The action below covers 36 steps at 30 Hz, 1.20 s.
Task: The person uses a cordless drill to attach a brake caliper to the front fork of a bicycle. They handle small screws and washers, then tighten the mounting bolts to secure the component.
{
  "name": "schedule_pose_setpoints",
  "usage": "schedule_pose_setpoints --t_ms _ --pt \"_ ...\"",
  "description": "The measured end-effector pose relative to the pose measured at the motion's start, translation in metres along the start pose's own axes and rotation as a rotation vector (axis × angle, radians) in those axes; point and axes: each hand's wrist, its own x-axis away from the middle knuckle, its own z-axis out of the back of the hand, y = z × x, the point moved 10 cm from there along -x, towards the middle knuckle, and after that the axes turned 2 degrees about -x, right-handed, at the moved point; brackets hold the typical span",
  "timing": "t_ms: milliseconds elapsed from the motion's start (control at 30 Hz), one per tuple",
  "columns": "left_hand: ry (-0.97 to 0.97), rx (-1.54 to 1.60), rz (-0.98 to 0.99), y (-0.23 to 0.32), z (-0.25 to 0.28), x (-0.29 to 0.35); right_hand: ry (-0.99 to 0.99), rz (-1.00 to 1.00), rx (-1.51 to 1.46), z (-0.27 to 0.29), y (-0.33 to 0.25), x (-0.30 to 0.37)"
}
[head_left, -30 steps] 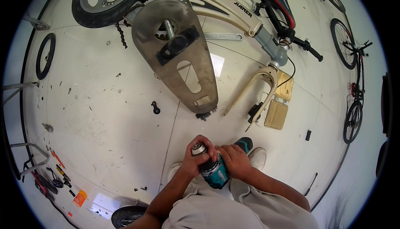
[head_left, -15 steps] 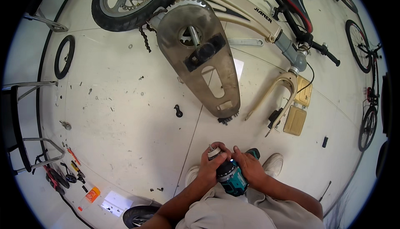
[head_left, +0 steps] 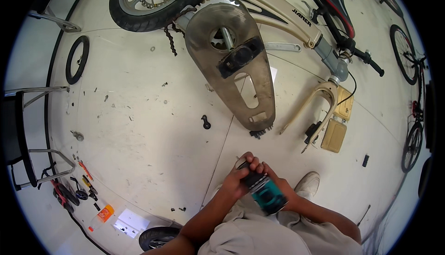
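Note:
A teal and black cordless drill [head_left: 268,196] is in both my hands, close to my lap, its chuck pointing away from me and a little left. My left hand [head_left: 235,180] is wrapped round the chuck end, where a thin bit sticks out. On the drill's right side, my right hand [head_left: 279,184] is closed on it; most of its grip is hidden and blurred. Beyond my hands, a brown chain guard [head_left: 222,92] is on the cream folding bike frame [head_left: 282,13]. A black pedal [head_left: 240,57] shows over the guard.
To the right lie the cream fork [head_left: 332,102] and yellowish flat cases [head_left: 334,135]. A wrench [head_left: 283,47] lies behind the guard. A small black link-shaped part [head_left: 206,122] and scattered screws dot the floor. Chair legs [head_left: 55,155], loose tools and an orange-labelled bottle [head_left: 103,215] are left.
The drill has turned and its body has swung slightly right. My right fingers have come in against it beside my left hand. The whole view has shifted a little.

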Motion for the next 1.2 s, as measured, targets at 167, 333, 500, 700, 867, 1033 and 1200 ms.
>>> schedule_pose_setpoints --t_ms 167,333,500,700,867,1033,1200 --pt "-0.064 0.063 -0.023 0.002 -0.018 -0.022 0.06 0.551 0.26 -0.007 -0.023 0.007" --pt "0.241 -0.065 -0.015 0.005 0.008 -0.016 0.085 0.155 -0.024 0.003 -0.003 -0.009" --pt "0.204 -0.105 -0.012 0.014 -0.001 -0.012 0.055 0.142 -0.038 0.004 -0.016 -0.006" --pt "0.372 -0.379 0.087 0.016 0.0 0.004 0.211 0.276 0.578 0.017 -0.021 -0.003" --pt "0.111 -0.054 0.03 0.011 -0.018 -0.013 0.136 0.198 0.001 0.017 -0.02 -0.004" --pt "-0.074 -0.01 0.081 -0.002 -0.02 -0.029 0.144 0.361 -0.06 0.015 -0.013 0.0" --pt "-0.254 0.25 -0.006 0.0 -0.014 -0.035 0.129 0.121 -0.064 0.01 -0.004 -0.008"
